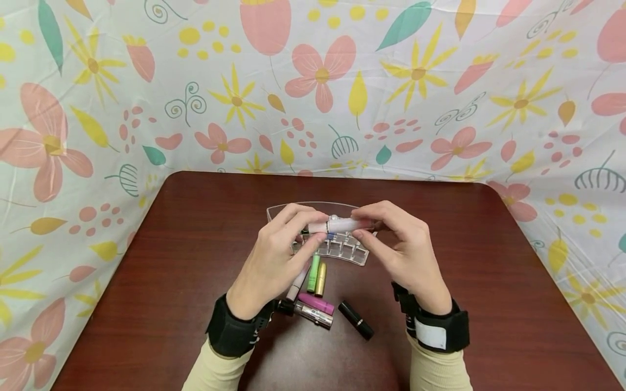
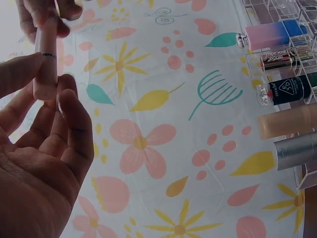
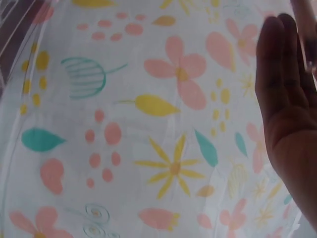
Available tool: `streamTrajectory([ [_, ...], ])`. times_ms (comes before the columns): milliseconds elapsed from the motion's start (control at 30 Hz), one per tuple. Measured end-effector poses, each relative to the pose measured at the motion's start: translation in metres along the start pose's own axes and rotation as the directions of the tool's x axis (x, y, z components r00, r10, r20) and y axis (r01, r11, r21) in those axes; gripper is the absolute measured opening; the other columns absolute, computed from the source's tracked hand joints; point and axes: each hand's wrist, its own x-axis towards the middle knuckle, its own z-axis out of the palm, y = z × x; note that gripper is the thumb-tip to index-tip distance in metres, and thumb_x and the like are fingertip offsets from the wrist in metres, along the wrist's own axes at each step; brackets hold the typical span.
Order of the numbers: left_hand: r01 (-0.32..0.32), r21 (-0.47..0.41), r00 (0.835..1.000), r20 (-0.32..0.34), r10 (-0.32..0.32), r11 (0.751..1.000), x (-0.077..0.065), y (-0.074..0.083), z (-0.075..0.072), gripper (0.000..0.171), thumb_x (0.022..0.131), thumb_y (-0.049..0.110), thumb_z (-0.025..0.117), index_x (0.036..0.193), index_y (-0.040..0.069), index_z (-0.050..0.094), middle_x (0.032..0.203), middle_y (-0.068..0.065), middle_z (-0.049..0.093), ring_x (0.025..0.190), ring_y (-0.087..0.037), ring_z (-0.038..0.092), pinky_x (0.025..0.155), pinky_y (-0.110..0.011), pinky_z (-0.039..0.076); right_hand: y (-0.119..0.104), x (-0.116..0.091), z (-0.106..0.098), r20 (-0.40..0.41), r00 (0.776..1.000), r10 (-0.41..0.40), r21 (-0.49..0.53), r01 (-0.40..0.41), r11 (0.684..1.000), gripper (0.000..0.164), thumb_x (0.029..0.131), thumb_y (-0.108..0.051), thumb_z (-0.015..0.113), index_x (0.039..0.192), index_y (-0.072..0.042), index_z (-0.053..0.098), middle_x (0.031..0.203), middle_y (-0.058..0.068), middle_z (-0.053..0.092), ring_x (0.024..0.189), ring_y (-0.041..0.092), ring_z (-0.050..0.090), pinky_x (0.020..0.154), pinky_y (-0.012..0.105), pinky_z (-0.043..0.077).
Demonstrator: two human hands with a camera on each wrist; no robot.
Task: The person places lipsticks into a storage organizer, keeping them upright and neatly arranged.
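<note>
A pale pink cosmetic tube (image 1: 337,225), which looks like lip gloss, lies level between both hands above the table. My left hand (image 1: 279,255) pinches its left end between thumb and fingers, and my right hand (image 1: 408,250) pinches the right end. In the left wrist view the same tube (image 2: 46,69) shows a thin band of dark print round its middle. Below and behind the hands stands a clear acrylic organizer (image 1: 363,255), partly hidden by them. The right wrist view catches only a sliver of the tube.
Near the left wrist lie a green tube (image 1: 313,274), a gold tube (image 1: 320,279), a pale tube (image 1: 296,287), a magenta tube (image 1: 316,303) and a silver tube (image 1: 314,315). A black tube (image 1: 356,320) lies apart. The organizer holds several cosmetics, including a pink-and-blue one (image 2: 272,35).
</note>
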Motion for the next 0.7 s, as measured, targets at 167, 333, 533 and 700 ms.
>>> streamTrajectory([
  [167, -0.021, -0.004, 1.000, 0.019, 0.021, 1.000, 0.000, 0.004, 0.006, 0.029, 0.097, 0.016, 0.069, 0.126, 0.012, 0.065, 0.116, -0.001, 0.063, 0.091, -0.009, 0.058, 0.072, -0.022, 0.051, -0.005, 0.002, 0.008, -0.113, 0.992, 0.049, 0.297, -0.013, 0.955, 0.056, 0.084, 0.022, 0.066, 0.137, 0.010, 0.052, 0.108, 0.015, 0.070, 0.089, 0.015, 0.070, 0.073, 0.023, 0.058],
  [333, -0.026, 0.017, 0.999, 0.019, 0.025, 1.000, -0.001, 0.010, 0.012, 0.038, 0.096, 0.018, 0.072, 0.132, 0.012, 0.061, 0.113, 0.000, 0.064, 0.097, -0.010, 0.060, 0.076, -0.023, 0.051, -0.007, 0.002, 0.018, -0.184, 0.974, 0.131, 0.464, -0.031, 0.885, 0.055, 0.089, 0.022, 0.058, 0.141, 0.013, 0.044, 0.111, 0.015, 0.069, 0.089, 0.020, 0.069, 0.070, 0.030, 0.060],
  [533, -0.050, 0.045, 0.998, 0.047, 0.048, 0.998, -0.001, 0.014, 0.020, 0.063, 0.092, 0.021, 0.077, 0.147, 0.013, 0.048, 0.109, 0.001, 0.063, 0.099, -0.009, 0.062, 0.080, -0.021, 0.052, -0.008, 0.002, 0.025, -0.219, 0.956, 0.193, 0.427, -0.084, 0.900, 0.040, 0.092, 0.015, 0.060, 0.132, 0.011, 0.055, 0.114, 0.009, 0.068, 0.084, 0.017, 0.065, 0.069, 0.026, 0.058],
  [700, -0.041, 0.104, 0.998, 0.049, 0.036, 0.994, -0.002, 0.010, 0.024, 0.077, 0.090, 0.023, 0.079, 0.156, 0.015, 0.038, 0.103, 0.001, 0.062, 0.096, -0.009, 0.062, 0.077, -0.019, 0.051, -0.004, 0.001, 0.025, -0.103, 0.963, 0.248, 0.352, -0.198, 0.915, 0.045, 0.096, 0.008, 0.061, 0.139, 0.000, 0.056, 0.119, 0.010, 0.065, 0.090, 0.016, 0.066, 0.068, 0.027, 0.059],
])
